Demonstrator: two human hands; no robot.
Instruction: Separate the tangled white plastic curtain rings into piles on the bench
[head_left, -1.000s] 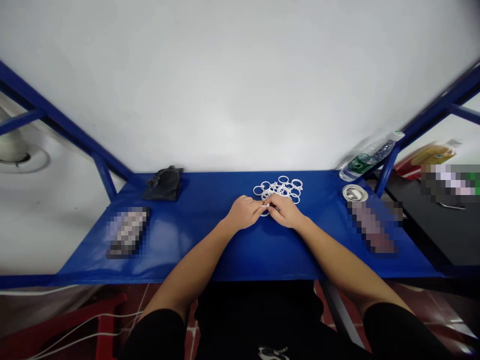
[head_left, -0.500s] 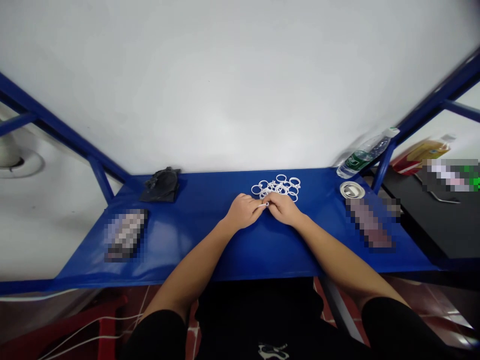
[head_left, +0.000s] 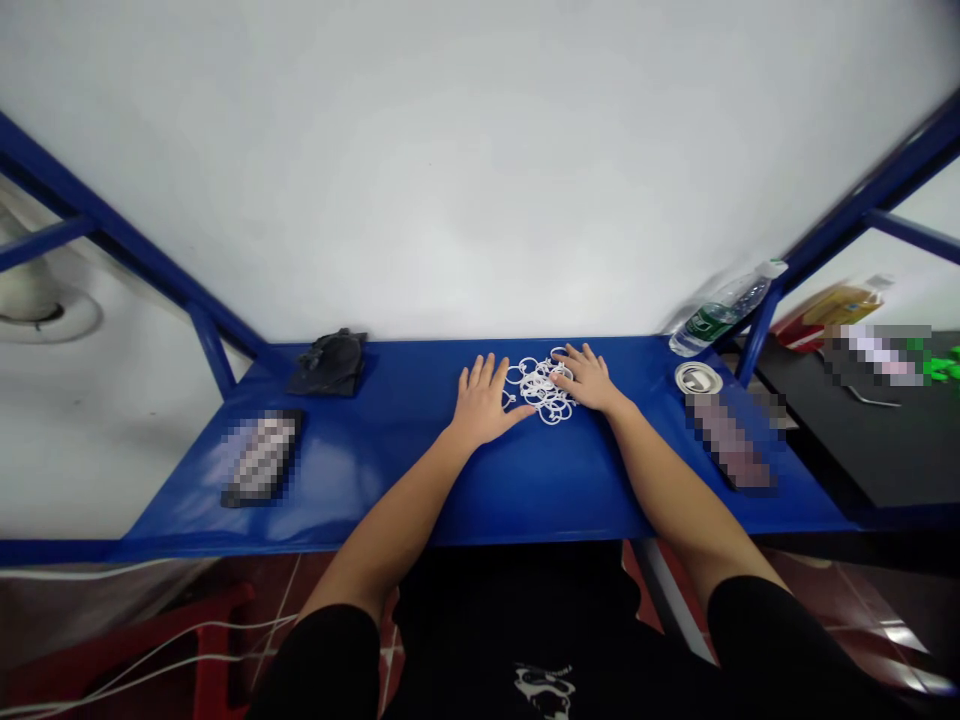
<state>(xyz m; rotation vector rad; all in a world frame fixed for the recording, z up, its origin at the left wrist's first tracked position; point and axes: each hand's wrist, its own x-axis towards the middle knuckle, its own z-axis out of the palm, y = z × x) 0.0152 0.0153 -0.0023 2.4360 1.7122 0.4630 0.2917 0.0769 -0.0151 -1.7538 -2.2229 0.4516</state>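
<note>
A pile of thin white plastic rings [head_left: 546, 388], each with a small tab or clasp, lies on the blue tabletop [head_left: 525, 490]. At the pile's left side my left hand [head_left: 481, 400] is spread flat, its thumb reaching to the lower rings. My right hand [head_left: 587, 378] rests on the right side of the pile with fingers apart, covering some of the rings. Neither hand grips anything. What the rings are for cannot be made out.
Toward the back left lies a crumpled black bag [head_left: 330, 362]. A blurred-out item [head_left: 262, 458] is in front of it. On the right are a water bottle [head_left: 724, 312], a white tape roll [head_left: 698, 379] and another blurred-out item [head_left: 731, 440]. Blue frame bars flank the table.
My hands, earlier pinched together around a white piece in front of the pile, have separated and opened onto either side of the rings. The pile is gathered closer together.
</note>
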